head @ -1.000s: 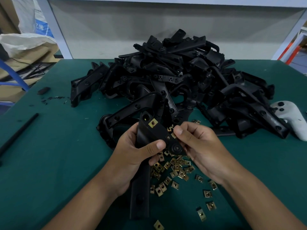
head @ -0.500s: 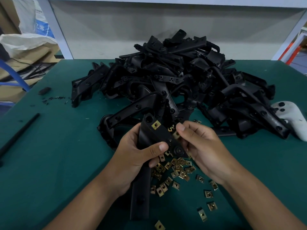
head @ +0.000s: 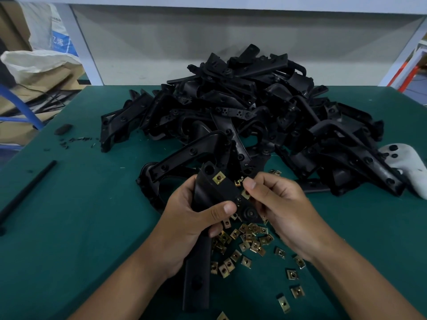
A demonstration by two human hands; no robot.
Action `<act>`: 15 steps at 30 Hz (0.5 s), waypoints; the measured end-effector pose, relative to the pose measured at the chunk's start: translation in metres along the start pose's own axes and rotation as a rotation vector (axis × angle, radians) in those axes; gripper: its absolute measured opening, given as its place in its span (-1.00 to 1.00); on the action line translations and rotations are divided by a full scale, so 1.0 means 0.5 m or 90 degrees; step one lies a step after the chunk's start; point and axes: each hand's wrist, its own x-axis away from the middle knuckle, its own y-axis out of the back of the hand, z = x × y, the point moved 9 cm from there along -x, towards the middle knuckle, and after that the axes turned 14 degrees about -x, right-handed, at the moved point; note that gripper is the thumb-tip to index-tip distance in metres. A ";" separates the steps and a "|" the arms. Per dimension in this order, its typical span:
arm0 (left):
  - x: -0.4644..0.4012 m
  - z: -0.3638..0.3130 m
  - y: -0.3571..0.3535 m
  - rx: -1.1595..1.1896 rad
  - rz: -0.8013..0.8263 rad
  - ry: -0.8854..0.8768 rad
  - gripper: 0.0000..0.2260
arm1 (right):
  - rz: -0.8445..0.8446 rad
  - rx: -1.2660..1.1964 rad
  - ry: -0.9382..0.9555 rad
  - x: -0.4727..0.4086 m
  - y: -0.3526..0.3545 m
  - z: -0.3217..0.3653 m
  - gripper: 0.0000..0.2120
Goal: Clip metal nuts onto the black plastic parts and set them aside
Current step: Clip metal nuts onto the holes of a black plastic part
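My left hand [head: 189,218] grips a long black plastic part [head: 209,197] above the green table, thumb across its face. A brass clip nut [head: 219,178] sits clipped on the part's upper end. My right hand [head: 282,211] pinches a second brass nut [head: 246,194] against the part's right edge, just above a round boss. Beneath my hands lie several loose brass nuts [head: 250,239]. A big heap of black plastic parts [head: 249,112] fills the far middle of the table.
A white handheld controller [head: 409,165] lies at the right next to the heap. A thin black rod [head: 27,190] rests at the left edge, with a small black piece [head: 62,129] and crumbs behind it. Cardboard and a white sack [head: 34,65] stand off the table's left.
The held part has shifted slightly up and right. My right fingers have pressed the second nut closer onto the part's edge.
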 end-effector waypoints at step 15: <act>-0.001 0.006 0.001 -0.024 -0.014 0.022 -0.75 | 0.011 0.093 0.046 0.006 -0.007 0.015 -0.63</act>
